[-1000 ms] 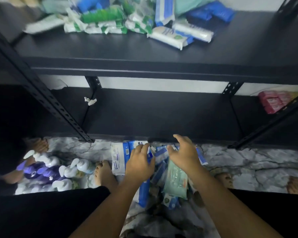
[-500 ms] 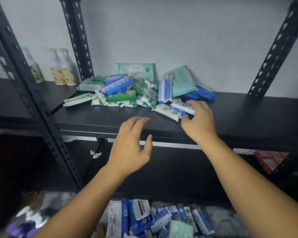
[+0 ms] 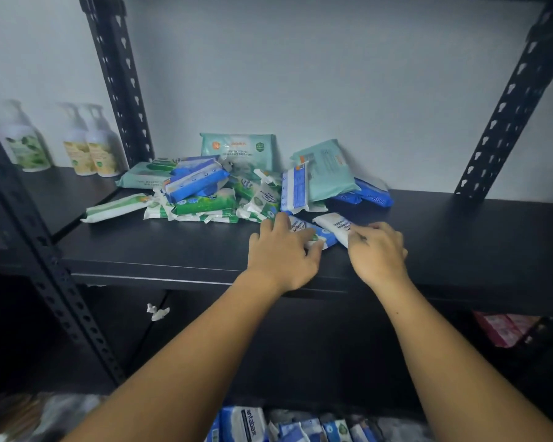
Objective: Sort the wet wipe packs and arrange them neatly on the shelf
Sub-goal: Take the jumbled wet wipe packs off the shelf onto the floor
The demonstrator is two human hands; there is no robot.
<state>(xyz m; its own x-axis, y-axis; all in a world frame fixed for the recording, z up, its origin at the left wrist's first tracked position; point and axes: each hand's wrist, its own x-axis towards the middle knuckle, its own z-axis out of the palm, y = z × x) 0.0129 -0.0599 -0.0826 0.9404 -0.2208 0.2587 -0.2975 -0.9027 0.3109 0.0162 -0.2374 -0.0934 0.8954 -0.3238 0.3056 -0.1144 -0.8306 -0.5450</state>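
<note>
A jumbled heap of wet wipe packs point(image 3: 224, 189), in green, white, blue and teal, lies on the black shelf point(image 3: 173, 244). Two white-and-blue packs sit apart at the heap's front right. My left hand point(image 3: 284, 253) grips the nearer white-and-blue pack point(image 3: 313, 232), fingers curled over its near end. My right hand point(image 3: 377, 250) pinches the other white pack point(image 3: 336, 226) at its right end. A teal pack point(image 3: 238, 148) stands upright against the wall, and another teal pack point(image 3: 326, 170) leans beside it.
Three pump bottles point(image 3: 90, 145) stand on the neighbouring shelf at the left. Black perforated uprights point(image 3: 118, 78) frame the bay. More blue wipe packs point(image 3: 246, 424) lie on the floor below. Pink packs point(image 3: 502, 327) sit on the lower shelf at right.
My view rose from the floor pile to the shelf. Both hands came up from the floor packs and reached onto the shelf, each closing on a white-and-blue pack.
</note>
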